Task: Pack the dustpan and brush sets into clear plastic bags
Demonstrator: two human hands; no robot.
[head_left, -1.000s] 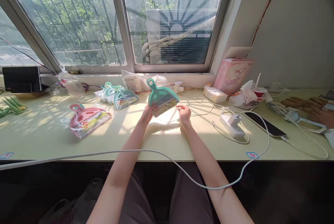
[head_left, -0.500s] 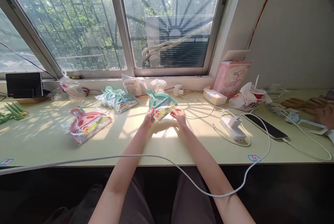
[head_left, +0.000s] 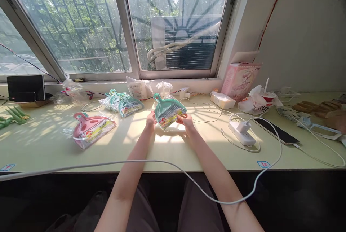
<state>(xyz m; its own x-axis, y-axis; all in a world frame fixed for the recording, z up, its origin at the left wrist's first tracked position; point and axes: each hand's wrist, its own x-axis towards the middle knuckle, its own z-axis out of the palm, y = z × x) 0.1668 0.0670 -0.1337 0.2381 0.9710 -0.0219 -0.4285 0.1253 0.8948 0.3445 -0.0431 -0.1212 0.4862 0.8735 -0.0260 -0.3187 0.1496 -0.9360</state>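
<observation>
A green dustpan-and-brush set [head_left: 169, 111] in a clear wrapper is held up between my two hands, above the sunlit middle of the table. Its handle points up and to the left, and a printed card covers the lower part. My left hand [head_left: 151, 119] grips the left edge, and my right hand [head_left: 186, 120] pinches the lower right edge with its thumb in front. To the left lies a wrapped pink dustpan-and-brush set [head_left: 92, 127]. Behind it, nearer the window, several wrapped green sets [head_left: 125, 103] rest in a pile.
A white cable [head_left: 167, 162] runs across the front, over my forearms. On the right are a power strip [head_left: 241, 134], a phone [head_left: 277, 131], a pink box [head_left: 239, 80] and a bagged cup [head_left: 256, 102]. A tablet [head_left: 25, 88] stands far left; another person's hand [head_left: 335, 116] shows far right.
The green set in my hands has turned a little and shifted slightly right, now with more of its brush bristles showing. Both hands keep their hold.
</observation>
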